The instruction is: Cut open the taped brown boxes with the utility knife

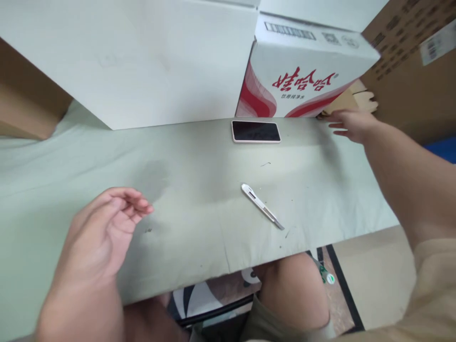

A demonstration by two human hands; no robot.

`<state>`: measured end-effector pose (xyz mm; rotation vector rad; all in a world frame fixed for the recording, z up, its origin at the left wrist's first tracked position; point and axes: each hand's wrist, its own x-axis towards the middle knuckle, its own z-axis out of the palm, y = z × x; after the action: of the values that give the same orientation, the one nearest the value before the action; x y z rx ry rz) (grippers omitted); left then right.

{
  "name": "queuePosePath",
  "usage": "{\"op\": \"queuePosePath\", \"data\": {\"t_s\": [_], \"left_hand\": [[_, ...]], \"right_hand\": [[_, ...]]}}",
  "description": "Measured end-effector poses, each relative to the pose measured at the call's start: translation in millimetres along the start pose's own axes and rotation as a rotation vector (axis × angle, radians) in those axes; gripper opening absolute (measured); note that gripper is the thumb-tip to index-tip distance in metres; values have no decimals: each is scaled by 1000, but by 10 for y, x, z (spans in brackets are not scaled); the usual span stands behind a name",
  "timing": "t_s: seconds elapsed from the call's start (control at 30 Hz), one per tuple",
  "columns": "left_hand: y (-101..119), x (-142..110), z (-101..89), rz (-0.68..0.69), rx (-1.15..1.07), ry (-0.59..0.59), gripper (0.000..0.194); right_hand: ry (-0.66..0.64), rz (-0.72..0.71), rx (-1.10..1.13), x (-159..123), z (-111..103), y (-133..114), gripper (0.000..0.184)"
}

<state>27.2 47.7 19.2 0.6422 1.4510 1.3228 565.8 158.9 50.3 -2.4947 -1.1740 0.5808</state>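
Observation:
My left hand (103, 232) hovers over the near left of the pale green table (199, 190), palm turned up, fingers loosely curled and apart, holding nothing. My right hand (351, 123) reaches to the far right, fingers stretched flat beside the lower right corner of a white and red printed carton (302, 71). A thin brown cardboard piece (352, 99) lies just behind that hand. A white utility knife (261, 205) lies on the table between my hands, touched by neither.
A smartphone (255, 131) with a dark screen lies face up in front of the carton. A large plain white box (142, 57) fills the back left. Brown cartons (413, 61) stand at the right. My knees (292, 289) show below the table's front edge.

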Motion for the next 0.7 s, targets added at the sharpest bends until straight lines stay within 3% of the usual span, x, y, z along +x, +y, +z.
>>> {"op": "queuePosePath", "data": {"t_s": [0.13, 0.23, 0.33, 0.47, 0.63, 0.7], "left_hand": [[35, 17, -118, 21, -143, -11, 19], [87, 1, -229, 40, -202, 23, 21], [144, -25, -339, 127, -216, 38, 30], [199, -29, -442, 212, -205, 45, 32], [242, -14, -555, 314, -189, 40, 26], [256, -6, -612, 353, -175, 87, 24]], "right_hand": [[-180, -133, -175, -611, 91, -414, 18], [-261, -368, -248, -1155, 353, -903, 21], [-263, -704, -300, -1773, 775, -1532, 51], [-353, -1048, -218, -2536, 1411, -2470, 67], [-367, -1376, -33, -3165, 1948, -3603, 53], [-380, -1428, 82, -3330, 2090, -4001, 38]]}}
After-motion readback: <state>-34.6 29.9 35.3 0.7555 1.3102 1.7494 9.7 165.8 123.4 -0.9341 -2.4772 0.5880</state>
